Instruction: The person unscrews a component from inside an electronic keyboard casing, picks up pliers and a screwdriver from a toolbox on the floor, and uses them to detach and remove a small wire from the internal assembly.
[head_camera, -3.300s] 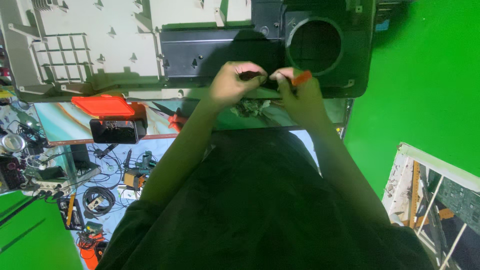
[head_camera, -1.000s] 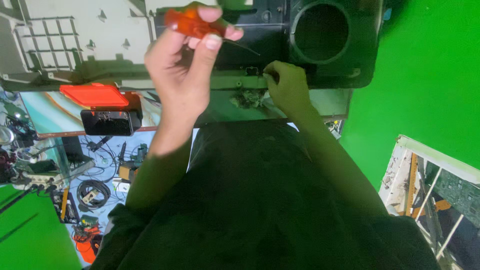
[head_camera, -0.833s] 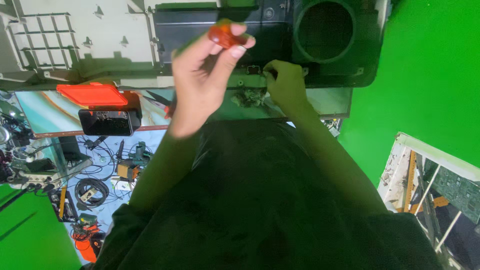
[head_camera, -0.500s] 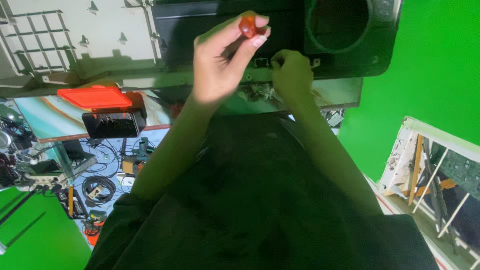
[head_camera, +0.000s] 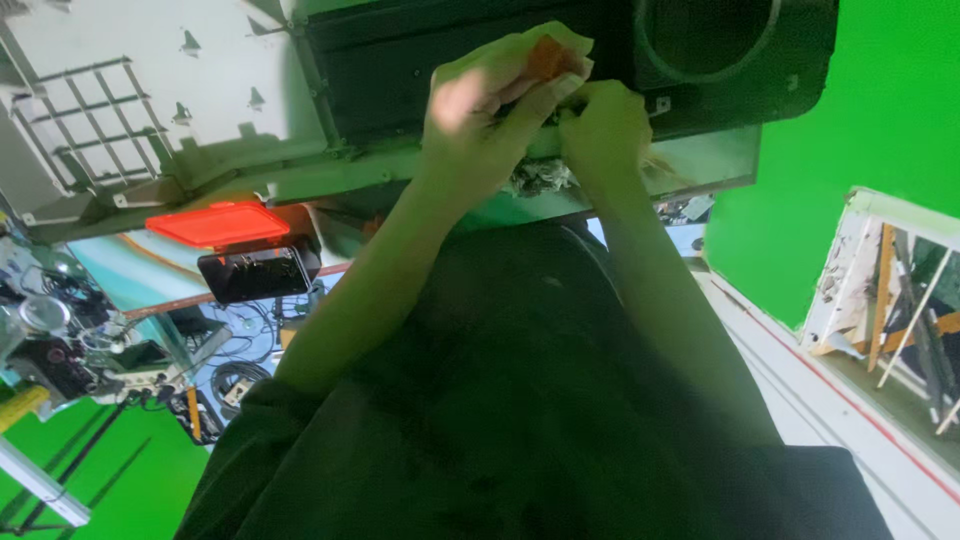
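My left hand (head_camera: 488, 112) is shut around an orange-handled tool (head_camera: 546, 56) and presses it against the lower edge of a black housing (head_camera: 400, 70) with a large round opening (head_camera: 712, 30). Right beside it, my right hand (head_camera: 602, 130) touches the left one, its fingers curled on the same edge of the housing. The tool's tip is hidden behind my fingers. Below the hands a crumpled bit of wiring or foil (head_camera: 540, 178) hangs from the green-tinted frame (head_camera: 700, 165). My dark sleeves and torso fill the lower middle of the view.
A pale grey panel with a grid cut-out (head_camera: 120, 110) adjoins the housing on the left. Below it sit a red-lidded box (head_camera: 215, 222) and a flat black device (head_camera: 255, 272). Cables and gear (head_camera: 225, 385) litter the floor at left. A white wooden frame (head_camera: 895, 300) stands at right against green backdrop.
My left hand, raised with the orange tool a second ago, has come back down to the housing's edge beside my right hand. The right hand stayed where it was.
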